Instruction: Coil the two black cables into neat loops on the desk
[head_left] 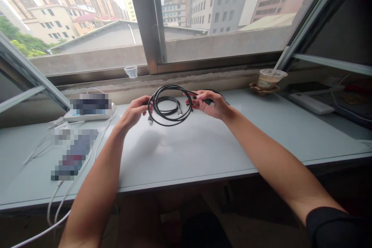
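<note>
A black cable (pixel 170 105) hangs in loose loops between my two hands, above the pale grey-blue desk (pixel 186 151). My left hand (pixel 132 113) pinches the cable at the left of the coil. My right hand (pixel 207 104) grips a thicker black section, with a black plug partly hidden by the fingers. A metal-tipped connector (pixel 150 120) dangles below the coil's left side, and a second small connector (pixel 180 112) shows inside the loops.
To the left, a white power strip (pixel 88 107) and a blurred flat device (pixel 74 155) lie among white cables (pixel 37 151). A drink cup with a straw (pixel 269 79) and a white power bank (pixel 310 104) stand at the right. A small clear cup (pixel 131 71) sits on the window ledge.
</note>
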`<state>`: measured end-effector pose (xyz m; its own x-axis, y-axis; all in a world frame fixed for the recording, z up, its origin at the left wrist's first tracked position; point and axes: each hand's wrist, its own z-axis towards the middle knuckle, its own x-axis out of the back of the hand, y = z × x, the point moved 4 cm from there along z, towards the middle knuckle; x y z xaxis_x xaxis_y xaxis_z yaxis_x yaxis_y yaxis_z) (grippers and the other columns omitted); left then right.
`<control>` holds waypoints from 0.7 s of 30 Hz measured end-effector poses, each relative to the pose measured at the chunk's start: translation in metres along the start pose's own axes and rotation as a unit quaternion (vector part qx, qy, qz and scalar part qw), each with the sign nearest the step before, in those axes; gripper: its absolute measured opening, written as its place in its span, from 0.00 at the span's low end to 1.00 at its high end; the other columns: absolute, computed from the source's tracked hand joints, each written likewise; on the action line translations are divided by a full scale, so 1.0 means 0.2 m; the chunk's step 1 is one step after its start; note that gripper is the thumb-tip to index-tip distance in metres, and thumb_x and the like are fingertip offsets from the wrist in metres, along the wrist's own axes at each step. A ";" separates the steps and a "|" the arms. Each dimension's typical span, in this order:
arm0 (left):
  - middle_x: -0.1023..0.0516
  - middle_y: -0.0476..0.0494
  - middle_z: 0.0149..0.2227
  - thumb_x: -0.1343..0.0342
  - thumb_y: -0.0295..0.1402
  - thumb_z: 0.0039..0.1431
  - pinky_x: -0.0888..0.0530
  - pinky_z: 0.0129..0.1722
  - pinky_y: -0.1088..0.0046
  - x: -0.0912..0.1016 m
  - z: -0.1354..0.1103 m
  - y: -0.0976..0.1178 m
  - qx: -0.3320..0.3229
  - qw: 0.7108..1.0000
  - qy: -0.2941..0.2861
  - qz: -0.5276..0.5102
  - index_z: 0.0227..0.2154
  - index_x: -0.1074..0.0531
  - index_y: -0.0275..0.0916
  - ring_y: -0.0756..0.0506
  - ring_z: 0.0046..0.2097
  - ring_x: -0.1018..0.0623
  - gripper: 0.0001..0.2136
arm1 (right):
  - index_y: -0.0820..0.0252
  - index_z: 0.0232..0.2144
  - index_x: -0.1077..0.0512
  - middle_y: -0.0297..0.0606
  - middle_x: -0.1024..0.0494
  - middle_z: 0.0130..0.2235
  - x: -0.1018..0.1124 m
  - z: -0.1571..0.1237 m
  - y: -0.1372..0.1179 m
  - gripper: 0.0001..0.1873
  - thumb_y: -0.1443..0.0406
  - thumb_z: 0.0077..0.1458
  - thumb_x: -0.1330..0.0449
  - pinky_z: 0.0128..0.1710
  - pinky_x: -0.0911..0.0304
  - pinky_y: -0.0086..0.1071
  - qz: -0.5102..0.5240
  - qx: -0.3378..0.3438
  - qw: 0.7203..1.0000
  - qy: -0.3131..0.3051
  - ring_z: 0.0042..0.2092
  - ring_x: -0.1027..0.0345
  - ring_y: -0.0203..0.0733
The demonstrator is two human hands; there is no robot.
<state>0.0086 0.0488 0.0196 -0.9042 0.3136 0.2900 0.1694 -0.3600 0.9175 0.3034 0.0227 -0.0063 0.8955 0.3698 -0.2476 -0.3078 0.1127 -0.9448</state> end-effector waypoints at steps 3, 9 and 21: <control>0.31 0.48 0.23 0.42 0.36 0.51 0.40 0.25 0.75 0.03 0.02 -0.07 0.007 0.998 0.057 0.005 0.25 0.30 0.38 0.50 0.26 0.34 0.07 | 0.57 0.30 0.32 0.45 0.18 0.52 -0.02 0.01 0.03 0.08 0.63 0.46 0.37 0.53 0.27 0.48 0.017 -0.015 1.000 -0.005 0.50 0.22 0.53; 0.33 0.50 0.25 0.45 0.54 0.62 0.35 0.23 0.74 -0.12 0.01 -0.10 0.064 0.993 0.038 -0.094 0.37 0.28 0.37 0.50 0.23 0.33 0.21 | 0.45 0.61 0.39 0.35 0.23 0.51 -0.12 0.02 0.12 0.49 0.76 0.33 0.41 0.43 0.22 0.42 0.074 -0.026 0.996 0.053 0.42 0.21 0.42; 0.28 0.45 0.27 0.53 0.30 0.61 0.34 0.33 0.69 -0.19 -0.04 -0.08 0.033 0.971 0.126 0.202 0.28 0.30 0.40 0.44 0.33 0.31 0.09 | 0.57 0.65 0.33 0.32 0.29 0.36 -0.09 0.07 0.20 0.32 0.60 0.60 0.34 0.23 0.26 0.31 -0.094 0.017 0.991 0.093 0.26 0.34 0.33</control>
<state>0.0375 0.0356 -0.0075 -0.8251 -0.0694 0.5607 0.5465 -0.3494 0.7611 0.2714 0.0335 -0.0360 0.9808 0.1635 -0.1060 -0.1374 0.1949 -0.9711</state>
